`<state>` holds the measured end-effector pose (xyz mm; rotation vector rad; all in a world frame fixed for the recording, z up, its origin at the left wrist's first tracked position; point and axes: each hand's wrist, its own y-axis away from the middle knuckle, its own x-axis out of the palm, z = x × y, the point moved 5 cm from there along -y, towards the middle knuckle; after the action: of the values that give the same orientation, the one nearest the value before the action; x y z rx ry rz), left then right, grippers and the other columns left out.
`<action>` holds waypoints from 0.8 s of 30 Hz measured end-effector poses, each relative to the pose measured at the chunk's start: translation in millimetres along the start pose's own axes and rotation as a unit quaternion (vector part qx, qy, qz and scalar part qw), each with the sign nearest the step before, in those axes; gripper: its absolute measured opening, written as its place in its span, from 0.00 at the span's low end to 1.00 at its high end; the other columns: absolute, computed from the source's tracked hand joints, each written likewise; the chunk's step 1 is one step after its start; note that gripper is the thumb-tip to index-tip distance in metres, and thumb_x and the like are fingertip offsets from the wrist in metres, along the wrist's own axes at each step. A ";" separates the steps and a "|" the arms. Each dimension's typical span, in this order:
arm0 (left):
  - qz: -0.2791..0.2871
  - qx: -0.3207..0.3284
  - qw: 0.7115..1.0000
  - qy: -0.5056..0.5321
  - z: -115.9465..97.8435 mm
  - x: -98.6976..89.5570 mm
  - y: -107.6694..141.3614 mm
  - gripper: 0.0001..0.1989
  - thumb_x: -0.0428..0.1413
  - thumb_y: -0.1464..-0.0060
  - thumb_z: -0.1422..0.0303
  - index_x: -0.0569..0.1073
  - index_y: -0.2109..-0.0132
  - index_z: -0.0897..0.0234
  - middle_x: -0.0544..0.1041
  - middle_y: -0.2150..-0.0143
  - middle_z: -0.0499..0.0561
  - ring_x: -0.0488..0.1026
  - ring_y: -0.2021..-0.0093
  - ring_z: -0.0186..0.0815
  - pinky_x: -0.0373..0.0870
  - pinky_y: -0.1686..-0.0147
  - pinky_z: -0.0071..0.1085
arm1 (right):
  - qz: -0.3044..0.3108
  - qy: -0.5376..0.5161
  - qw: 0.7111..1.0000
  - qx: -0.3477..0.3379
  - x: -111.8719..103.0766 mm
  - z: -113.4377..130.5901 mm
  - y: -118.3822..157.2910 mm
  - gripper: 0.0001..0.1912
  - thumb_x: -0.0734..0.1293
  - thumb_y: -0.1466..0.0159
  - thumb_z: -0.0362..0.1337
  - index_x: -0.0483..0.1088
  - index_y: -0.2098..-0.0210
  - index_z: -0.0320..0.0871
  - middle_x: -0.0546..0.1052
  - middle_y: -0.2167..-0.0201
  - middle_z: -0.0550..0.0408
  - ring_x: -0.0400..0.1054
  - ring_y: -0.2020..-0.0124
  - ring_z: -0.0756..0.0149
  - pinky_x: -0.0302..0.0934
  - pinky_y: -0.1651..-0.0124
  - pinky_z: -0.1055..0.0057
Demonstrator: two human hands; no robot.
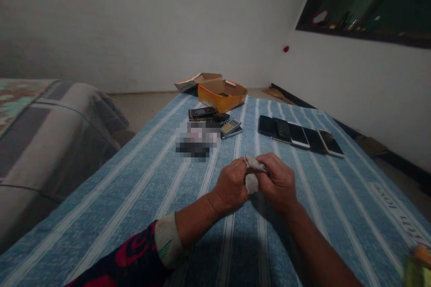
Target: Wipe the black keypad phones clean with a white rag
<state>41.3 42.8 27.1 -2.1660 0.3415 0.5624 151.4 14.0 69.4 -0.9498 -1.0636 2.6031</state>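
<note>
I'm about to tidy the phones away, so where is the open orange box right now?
In the head view, the orange box sits at the far end of the striped cloth, just beyond the pile of phones.

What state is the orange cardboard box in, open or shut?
Open. The orange cardboard box shows its brown inner walls, with a dark item, too small to identify, inside.

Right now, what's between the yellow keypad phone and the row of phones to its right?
Head view: the edge of a device under the keypad phone, then bare striped cloth up to the row's leftmost dark phone.
</note>
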 end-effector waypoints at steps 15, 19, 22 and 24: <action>-0.005 -0.008 1.000 -0.025 0.9 -3.5 -0.3 0.21 0.57 0.47 0.66 0.67 0.47 0.66 0.77 0.56 0.58 0.75 0.56 0.42 0.74 0.56 0.38 | -0.149 0.008 0.980 0.131 -32.8 -38.7 -6.2 0.07 0.65 0.42 0.34 0.75 0.66 0.46 0.76 0.69 0.56 0.70 0.65 0.62 0.64 0.60 0.65; 0.001 -0.016 1.000 -0.015 -0.4 -2.4 -0.7 0.20 0.57 0.47 0.66 0.67 0.47 0.64 0.77 0.56 0.57 0.75 0.56 0.41 0.74 0.56 0.38 | -0.113 0.002 0.988 0.101 -22.7 -23.2 -8.7 0.10 0.63 0.43 0.29 0.75 0.68 0.46 0.74 0.71 0.55 0.70 0.66 0.64 0.64 0.62 0.67; 0.007 -0.024 1.000 0.001 -0.2 -1.9 -1.1 0.18 0.56 0.48 0.68 0.68 0.49 0.65 0.77 0.58 0.56 0.75 0.57 0.41 0.74 0.57 0.37 | -0.066 -0.027 0.993 0.096 -16.9 -10.0 -11.6 0.13 0.61 0.45 0.26 0.76 0.68 0.45 0.74 0.69 0.54 0.70 0.65 0.65 0.65 0.61 0.68; 0.012 -0.036 0.999 0.005 2.2 -1.5 -0.8 0.15 0.54 0.48 0.70 0.69 0.52 0.67 0.76 0.61 0.55 0.75 0.60 0.40 0.74 0.59 0.37 | 0.016 -0.057 0.993 0.098 -14.4 -2.5 -13.8 0.16 0.61 0.45 0.25 0.77 0.64 0.44 0.74 0.66 0.53 0.71 0.62 0.64 0.65 0.58 0.68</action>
<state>39.8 45.1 27.3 -2.2361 0.3573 0.5860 163.1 20.0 84.5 -0.7871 -0.8041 2.7544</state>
